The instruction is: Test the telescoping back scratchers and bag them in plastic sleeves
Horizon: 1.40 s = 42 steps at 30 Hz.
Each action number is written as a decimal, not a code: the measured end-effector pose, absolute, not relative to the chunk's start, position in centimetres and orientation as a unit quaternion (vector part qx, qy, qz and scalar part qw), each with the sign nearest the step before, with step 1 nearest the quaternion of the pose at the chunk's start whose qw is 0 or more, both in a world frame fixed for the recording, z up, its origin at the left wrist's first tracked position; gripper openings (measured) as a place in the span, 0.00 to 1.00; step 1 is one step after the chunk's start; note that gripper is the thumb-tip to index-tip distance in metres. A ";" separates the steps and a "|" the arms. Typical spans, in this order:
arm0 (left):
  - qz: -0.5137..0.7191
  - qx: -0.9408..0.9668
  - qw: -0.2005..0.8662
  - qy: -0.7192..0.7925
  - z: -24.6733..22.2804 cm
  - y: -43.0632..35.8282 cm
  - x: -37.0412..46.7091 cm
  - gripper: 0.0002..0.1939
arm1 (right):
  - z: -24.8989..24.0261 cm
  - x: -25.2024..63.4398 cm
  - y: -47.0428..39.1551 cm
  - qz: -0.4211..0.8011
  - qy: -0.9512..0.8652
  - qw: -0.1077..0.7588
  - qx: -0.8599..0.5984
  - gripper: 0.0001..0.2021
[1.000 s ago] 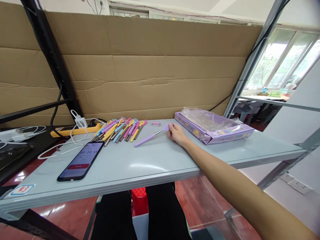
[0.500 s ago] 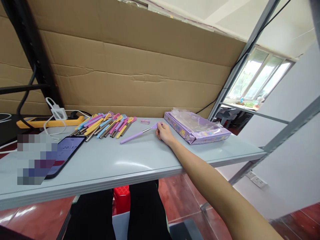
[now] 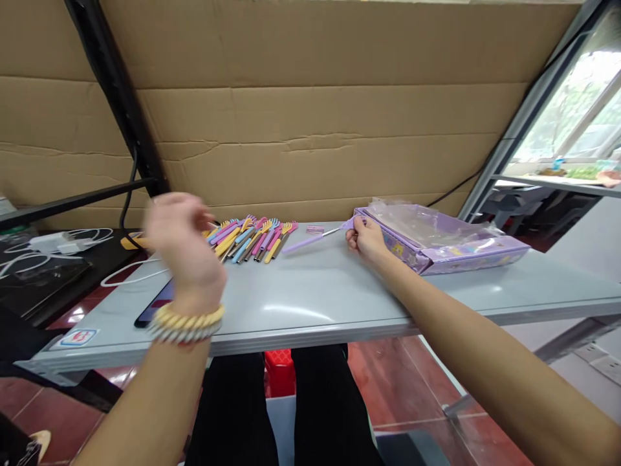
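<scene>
My right hand [image 3: 365,237] has its fingers closed on the head end of a purple-handled back scratcher [image 3: 305,244], whose handle points left over the grey table. My left hand [image 3: 182,236], blurred by motion, is raised above a phone [image 3: 162,299], with beaded bracelets at the wrist; its fingers are too smeared to read. Right of it lies a pile of several back scratchers [image 3: 252,239] with yellow, blue, pink and purple handles. Beside my right hand sits an open purple box [image 3: 446,255] with clear plastic on it. A small pink patterned piece [image 3: 315,230] lies behind the held scratcher.
A cardboard panel [image 3: 310,110] stands along the back of the table [image 3: 291,323]. White chargers and cables [image 3: 58,243] lie on a black surface at the left. Metal shelf posts rise at both sides.
My left hand has come into view over the phone, partly covering it. The view has turned, so the table's contents appear farther right. My right hand keeps hold of the purple scratcher.
</scene>
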<state>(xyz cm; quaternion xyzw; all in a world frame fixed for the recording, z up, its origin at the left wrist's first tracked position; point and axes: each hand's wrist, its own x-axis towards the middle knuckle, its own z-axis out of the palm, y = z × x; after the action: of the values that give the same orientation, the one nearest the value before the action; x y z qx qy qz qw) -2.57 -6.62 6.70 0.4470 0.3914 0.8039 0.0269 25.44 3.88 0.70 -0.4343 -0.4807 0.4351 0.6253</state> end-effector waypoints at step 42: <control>0.357 0.769 0.215 0.485 -0.1 0.8 2.7 0.17 | 0.6 22.9 3.3 0.509 -0.513 0.625 -0.295 0.23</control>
<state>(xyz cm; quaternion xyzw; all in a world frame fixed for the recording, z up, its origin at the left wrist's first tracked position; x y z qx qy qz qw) 2.69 0.78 -0.06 0.7685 0.4852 0.3574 0.2151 22.92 3.31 0.59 -0.2950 -0.5129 0.5088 0.6253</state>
